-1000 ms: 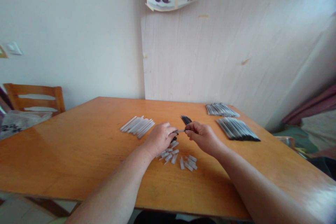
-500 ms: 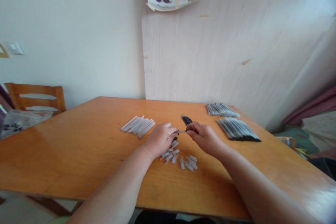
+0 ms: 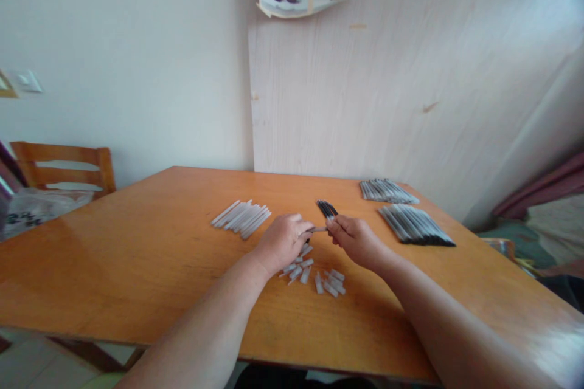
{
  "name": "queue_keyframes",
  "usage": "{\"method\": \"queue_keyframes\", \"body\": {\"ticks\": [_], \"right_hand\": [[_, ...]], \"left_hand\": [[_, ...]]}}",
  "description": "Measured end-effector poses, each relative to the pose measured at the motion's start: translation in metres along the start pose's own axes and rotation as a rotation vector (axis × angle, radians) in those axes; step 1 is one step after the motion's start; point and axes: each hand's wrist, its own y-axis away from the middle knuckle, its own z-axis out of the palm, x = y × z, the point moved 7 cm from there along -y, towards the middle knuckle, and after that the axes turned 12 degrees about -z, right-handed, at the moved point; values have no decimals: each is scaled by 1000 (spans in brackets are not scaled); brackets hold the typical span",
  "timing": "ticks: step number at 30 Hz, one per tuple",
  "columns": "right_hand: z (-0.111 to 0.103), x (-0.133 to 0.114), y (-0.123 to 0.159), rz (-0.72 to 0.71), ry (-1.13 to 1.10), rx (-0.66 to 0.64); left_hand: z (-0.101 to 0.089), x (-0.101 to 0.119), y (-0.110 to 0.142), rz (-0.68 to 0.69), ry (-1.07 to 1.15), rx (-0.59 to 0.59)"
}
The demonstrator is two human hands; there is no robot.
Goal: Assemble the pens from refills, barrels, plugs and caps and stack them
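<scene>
Above the middle of the table, my left hand (image 3: pixel 283 243) and my right hand (image 3: pixel 353 237) grip opposite ends of a thin, pale pen barrel (image 3: pixel 320 229), held level between them. The fingertips of both hands are closed on it and hide its ends. Short translucent pen caps (image 3: pixel 296 268) lie loose below my left hand. A second small group of caps (image 3: pixel 331 283) is nearer me, to the right. Slim black pen parts (image 3: pixel 325 208) lie just behind my right hand, partly covered by it. To the left is a row of whitish tubes (image 3: pixel 241 217).
On the right lies a row of clear pens with black ends (image 3: pixel 416 226); a similar bundle (image 3: pixel 389 190) is behind it. The wooden table (image 3: pixel 137 255) meets the wall at the back. A chair (image 3: pixel 64 165) stands at the far left.
My right fingers have shifted on the pen barrel, closing further around its right end, where a dark tip showed earlier. My left hand keeps its hold. The view has shifted slightly.
</scene>
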Motion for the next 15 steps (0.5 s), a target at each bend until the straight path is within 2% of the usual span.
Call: {"method": "queue_keyframes", "body": {"ticks": [9,15], "right_hand": [[0,17,0,74,-97,76],[-1,7,-1,28,-150,68]], "left_hand": [[0,-4,-1,-18,36,18],[-1,-6,-1,-33,54,10]]}}
